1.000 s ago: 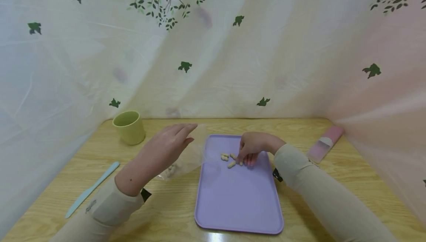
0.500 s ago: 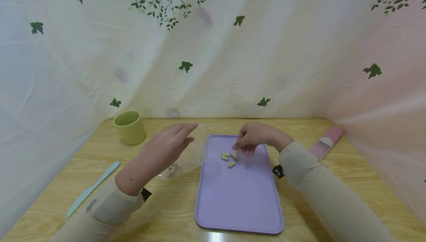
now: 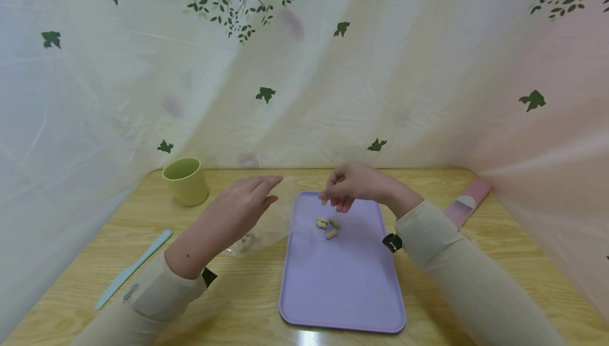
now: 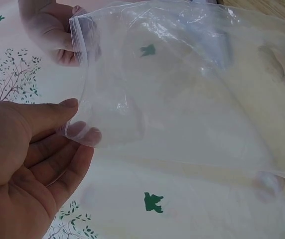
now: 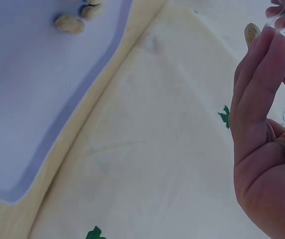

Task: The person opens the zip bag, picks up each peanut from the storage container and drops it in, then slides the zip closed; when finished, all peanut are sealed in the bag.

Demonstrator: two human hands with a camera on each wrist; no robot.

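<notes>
My left hand [image 3: 233, 214] pinches the rim of a clear plastic bag [image 4: 172, 109] between thumb and fingers, its mouth toward the right hand. Several peanuts [image 3: 245, 243] lie at the bottom of the bag, partly hidden by my left hand in the head view. My right hand [image 3: 354, 184] pinches one peanut [image 5: 252, 34] at its fingertips, above the far end of the purple tray [image 3: 342, 282] and close to the bag's mouth. On that tray lie several more peanuts [image 3: 331, 234], in a loose group below the right hand.
A yellow-green cup [image 3: 186, 182] stands at the back left of the wooden table [image 3: 238, 303]. A light blue knife [image 3: 133, 269] lies left of the left forearm. At the right lies a pink flat case [image 3: 468, 203]. A patterned curtain [image 3: 304, 71] hangs behind.
My right hand has lifted a peanut off the tray and moved it up and left toward the bag. The left hand stays in place holding the bag.
</notes>
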